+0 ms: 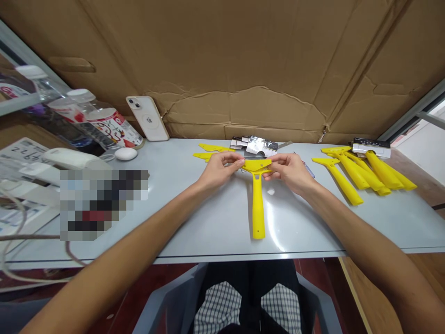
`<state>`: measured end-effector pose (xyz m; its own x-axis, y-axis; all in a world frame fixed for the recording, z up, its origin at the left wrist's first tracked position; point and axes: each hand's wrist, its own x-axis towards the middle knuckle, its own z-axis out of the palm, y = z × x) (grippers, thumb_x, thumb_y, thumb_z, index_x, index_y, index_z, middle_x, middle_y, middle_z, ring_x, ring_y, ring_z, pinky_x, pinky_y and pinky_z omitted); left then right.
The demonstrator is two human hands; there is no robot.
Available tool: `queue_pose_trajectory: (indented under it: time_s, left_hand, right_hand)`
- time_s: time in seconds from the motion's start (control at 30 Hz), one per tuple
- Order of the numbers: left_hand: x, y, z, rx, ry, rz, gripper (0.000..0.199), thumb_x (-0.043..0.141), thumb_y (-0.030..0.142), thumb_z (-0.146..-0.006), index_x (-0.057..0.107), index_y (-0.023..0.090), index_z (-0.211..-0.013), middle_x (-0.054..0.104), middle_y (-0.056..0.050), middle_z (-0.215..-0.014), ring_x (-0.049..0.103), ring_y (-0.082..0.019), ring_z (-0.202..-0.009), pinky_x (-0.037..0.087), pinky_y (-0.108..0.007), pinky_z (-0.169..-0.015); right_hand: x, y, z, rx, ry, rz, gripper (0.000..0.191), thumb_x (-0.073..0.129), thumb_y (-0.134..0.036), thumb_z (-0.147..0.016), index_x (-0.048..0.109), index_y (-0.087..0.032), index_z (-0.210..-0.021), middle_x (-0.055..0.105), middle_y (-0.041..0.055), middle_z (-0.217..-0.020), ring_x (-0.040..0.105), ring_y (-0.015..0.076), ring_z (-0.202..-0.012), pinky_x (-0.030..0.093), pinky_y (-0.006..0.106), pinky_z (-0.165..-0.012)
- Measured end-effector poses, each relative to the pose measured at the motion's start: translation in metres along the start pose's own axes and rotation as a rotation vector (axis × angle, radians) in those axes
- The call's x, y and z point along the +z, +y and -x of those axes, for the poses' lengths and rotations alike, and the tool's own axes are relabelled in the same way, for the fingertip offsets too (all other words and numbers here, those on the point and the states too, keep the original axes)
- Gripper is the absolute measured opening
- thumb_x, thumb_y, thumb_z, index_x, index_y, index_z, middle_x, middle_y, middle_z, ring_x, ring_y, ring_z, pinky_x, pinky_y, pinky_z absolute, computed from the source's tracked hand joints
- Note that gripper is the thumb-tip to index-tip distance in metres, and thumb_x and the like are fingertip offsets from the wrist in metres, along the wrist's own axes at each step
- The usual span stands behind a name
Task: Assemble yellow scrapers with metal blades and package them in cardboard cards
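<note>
Yellow T-shaped handle (257,204): at mid-tabletop (215,222), slightly right of centre, its shaft pointing at the near edge; whether the shaft's end rests on the surface, I cannot tell.
Shaft: rounded, with a small hole close to its near end; probably the surest place for a whole-hand grip.
Feel: probably moulded plastic, so light and stiff, hard to break, and somewhat slippery on its glossy faces.
Loose handle (344,185): lies aslant towards the right edge, similar in shape.
Left hand (222,167): thumb and fingers pinched on the left corner of the wide head.
Right hand (287,171): fingers closed on the right corner, the two hands apart with the head between them.
Wide head (257,165): flat and thin-looking; a corner grip on both sides should keep it level and stop the shaft from swinging, while one corner alone would let it twist.
Handle pile (373,171): near the right edge, a black-and-white packet (371,147) at its far end.
Flat yellow pieces (215,148): just beyond the left hand.
Silver packet (257,144): near the far edge, beyond the head.
Phone (149,118): upright at the far edge, left of centre, leaning against cardboard (243,55).
</note>
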<state>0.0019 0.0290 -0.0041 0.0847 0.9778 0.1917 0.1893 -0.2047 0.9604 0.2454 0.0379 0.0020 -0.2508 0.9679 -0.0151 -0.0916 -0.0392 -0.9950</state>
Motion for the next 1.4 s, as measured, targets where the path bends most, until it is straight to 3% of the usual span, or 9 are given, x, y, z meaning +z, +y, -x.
queue_pose_trajectory:
  time_s: [0.1,0.2,0.4,0.57,0.8,0.93,1.17,1.4]
  left_hand:
    - [0.002,-0.002,0.001,-0.100,-0.077,0.128,0.054,0.096,0.064,-0.071,0.077,0.018,-0.092,0.081,-0.012,-0.113,0.079,-0.024,-0.089,0.066,-0.043,-0.089]
    - [0.002,-0.001,0.002,-0.156,-0.143,0.163,0.056,0.097,0.064,-0.071,0.077,0.017,-0.093,0.080,-0.012,-0.098,0.079,-0.025,-0.081,0.068,-0.045,-0.084]
    - [-0.001,0.003,0.001,-0.079,-0.081,0.113,0.050,0.097,0.059,-0.073,0.079,0.017,-0.092,0.081,-0.013,-0.108,0.079,-0.027,-0.094,0.070,-0.045,-0.084]
    - [-0.004,0.004,0.000,-0.056,-0.079,0.055,0.046,0.095,0.058,-0.075,0.081,0.017,-0.092,0.083,-0.013,-0.106,0.079,-0.027,-0.092,0.068,-0.046,-0.090]
    - [-0.012,0.003,-0.003,-0.172,-0.224,0.141,0.047,0.099,0.053,-0.073,0.079,0.016,-0.094,0.082,-0.012,-0.101,0.079,-0.023,-0.082,0.067,-0.043,-0.085]
    - [-0.013,0.003,-0.004,-0.250,-0.207,0.228,0.056,0.104,0.044,-0.067,0.072,0.018,-0.105,0.082,-0.009,-0.090,0.077,-0.020,-0.075,0.065,-0.040,-0.081]
    - [-0.010,0.005,-0.002,-0.210,-0.152,0.239,0.059,0.104,0.041,-0.066,0.061,0.019,-0.100,0.081,-0.007,-0.085,0.075,-0.017,-0.072,0.062,-0.033,-0.075]
    - [-0.010,0.009,-0.001,-0.166,-0.113,0.223,0.055,0.102,0.035,-0.065,0.058,0.020,-0.094,0.075,0.000,-0.076,0.073,-0.016,-0.071,0.061,-0.032,-0.072]
  right_hand:
    - [0.000,-0.001,0.000,0.001,0.003,0.010,0.016,0.087,-0.017,-0.078,0.079,-0.014,-0.091,0.083,0.0096,-0.086,0.080,0.0204,-0.066,0.072,0.034,-0.070]
    - [0.000,-0.001,0.000,-0.008,0.010,0.005,0.018,0.088,-0.018,-0.077,0.079,-0.015,-0.092,0.082,0.0090,-0.085,0.080,0.0205,-0.065,0.072,0.035,-0.070]
    - [0.001,-0.003,0.002,-0.009,-0.009,0.007,0.019,0.090,-0.020,-0.079,0.081,-0.014,-0.094,0.083,0.0105,-0.088,0.081,0.0214,-0.068,0.073,0.036,-0.072]
    - [0.004,-0.005,0.005,0.006,-0.029,0.030,0.013,0.085,-0.016,-0.083,0.082,-0.013,-0.095,0.084,0.0114,-0.091,0.082,0.0211,-0.070,0.073,0.035,-0.071]
    - [0.006,-0.005,0.006,0.022,-0.038,0.048,0.011,0.079,-0.010,-0.086,0.082,-0.014,-0.096,0.084,0.0103,-0.088,0.081,0.0212,-0.068,0.073,0.034,-0.069]
    - [0.004,-0.002,0.004,0.019,-0.050,0.045,0.008,0.079,-0.011,-0.088,0.080,-0.014,-0.096,0.084,0.0111,-0.089,0.082,0.0213,-0.069,0.073,0.034,-0.070]
    - [-0.001,-0.002,0.002,0.051,-0.118,-0.024,0.013,0.079,-0.014,-0.094,0.079,-0.013,-0.107,0.085,0.0125,-0.094,0.084,0.0226,-0.077,0.073,0.039,-0.082]
    - [0.002,-0.006,0.002,0.064,-0.144,-0.099,0.012,0.071,-0.014,-0.096,0.078,-0.013,-0.105,0.083,0.0124,-0.094,0.083,0.0228,-0.076,0.073,0.039,-0.080]
